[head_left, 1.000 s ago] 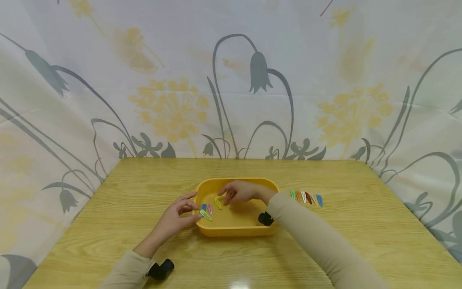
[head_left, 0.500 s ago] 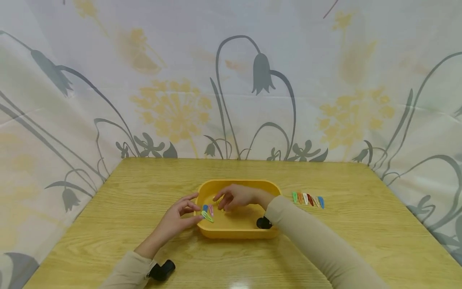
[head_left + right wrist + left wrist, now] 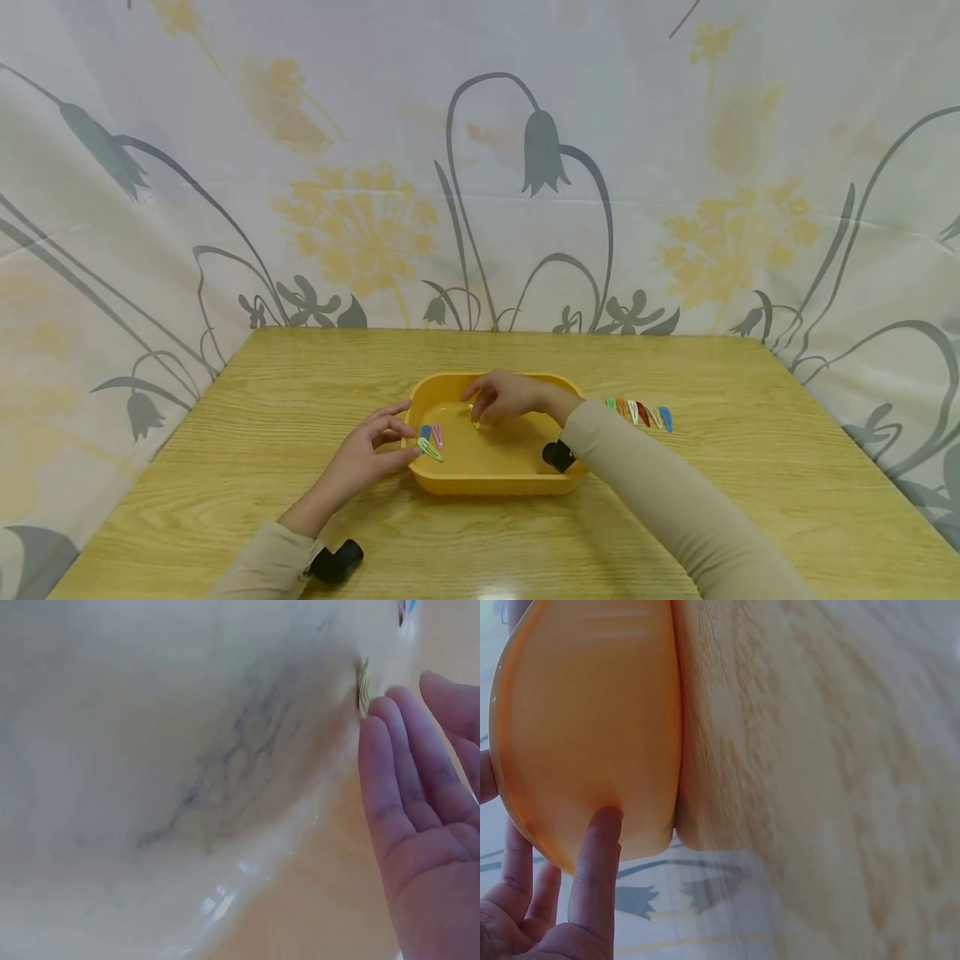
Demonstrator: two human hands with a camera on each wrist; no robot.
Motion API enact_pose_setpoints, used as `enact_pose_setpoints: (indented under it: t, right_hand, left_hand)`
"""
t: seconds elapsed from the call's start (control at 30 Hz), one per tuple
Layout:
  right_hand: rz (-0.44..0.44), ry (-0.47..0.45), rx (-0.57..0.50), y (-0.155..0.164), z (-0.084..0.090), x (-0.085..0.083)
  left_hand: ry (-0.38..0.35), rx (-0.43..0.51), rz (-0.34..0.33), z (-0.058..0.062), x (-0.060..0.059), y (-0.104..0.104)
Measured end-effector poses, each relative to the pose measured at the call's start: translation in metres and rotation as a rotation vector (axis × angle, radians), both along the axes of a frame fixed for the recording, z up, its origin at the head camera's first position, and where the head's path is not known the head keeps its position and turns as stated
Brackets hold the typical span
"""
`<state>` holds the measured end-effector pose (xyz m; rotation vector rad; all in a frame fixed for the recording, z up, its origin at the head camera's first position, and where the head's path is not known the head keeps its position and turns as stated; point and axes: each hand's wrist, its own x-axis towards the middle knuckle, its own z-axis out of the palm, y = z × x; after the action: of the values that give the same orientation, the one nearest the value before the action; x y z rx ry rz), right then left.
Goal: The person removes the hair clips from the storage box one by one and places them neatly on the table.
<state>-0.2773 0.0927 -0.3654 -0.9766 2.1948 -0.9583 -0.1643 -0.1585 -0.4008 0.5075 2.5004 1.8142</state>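
A yellow tray (image 3: pixel 495 485) stands on the table. My left hand (image 3: pixel 369 450) holds its left end; in the left wrist view one finger (image 3: pixel 598 877) presses the outer wall while another fingertip lies at the rim. My right hand (image 3: pixel 504 395) is over the tray floor and pinches a yellow hair clip (image 3: pixel 474 418), partly covered by the fingers. The right wrist view shows that clip edge-on at the fingertips. Inside the tray's left end lie a blue clip (image 3: pixel 426 432), a pink clip (image 3: pixel 438 435) and a lime-green clip (image 3: pixel 430 450).
Several hair clips lie side by side in a row on the table right of the tray, among them a white clip (image 3: pixel 633 412) and a blue clip (image 3: pixel 667 418). A flower-patterned curtain (image 3: pixel 480 167) hangs behind the wooden table (image 3: pixel 337 367).
My right hand first moved in over the yellow clip, then shifted right and away from me with it. The clip has left its place beside the pink one. My left hand stays put.
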Motion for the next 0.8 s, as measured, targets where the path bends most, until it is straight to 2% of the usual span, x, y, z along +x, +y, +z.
enact_pose_setpoints:
  t: [0.2,0.53,0.8]
  right_hand:
    - [-0.008,0.097,0.03,-0.002,0.001,0.0]
    - [0.017,0.056,0.019,-0.012,-0.005,0.002]
    - [0.002,0.188,0.05,-0.016,-0.007,0.001]
  left_hand:
    - [0.001,0.001,0.0,0.0,0.0,0.0]
    - [0.007,-0.001,-0.004,0.0,-0.001,0.0]
    - [0.01,0.002,-0.003,0.0,-0.001,0.0]
